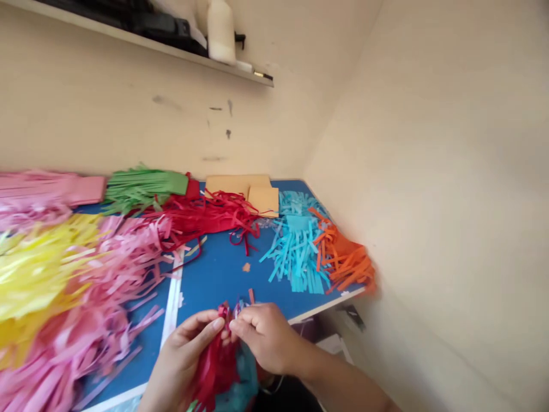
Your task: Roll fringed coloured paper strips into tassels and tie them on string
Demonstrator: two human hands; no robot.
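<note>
Near the table's front edge, my left hand [184, 349] pinches the twisted top of a red paper tassel [217, 366], with its fringe hanging below the fingers. Close beside it, my right hand [266, 335] is closed with thumb and fingers pressed together. Small bluish and purple strands show at its fingertips, but what it grips is mostly hidden. Under both hands hangs a blue-teal tissue fringe [246, 372], partly covered by the right hand and the red paper.
Fringed tissue paper lies on the blue table [214, 263]: yellow [38, 269], pink [68, 337], green [148, 186], red [206, 214], light blue [302, 252] and orange [347, 257]. Tan paper pieces [263, 200] lie at the back. A shelf [128, 43] holds a white bottle [221, 31]. Walls stand behind and right.
</note>
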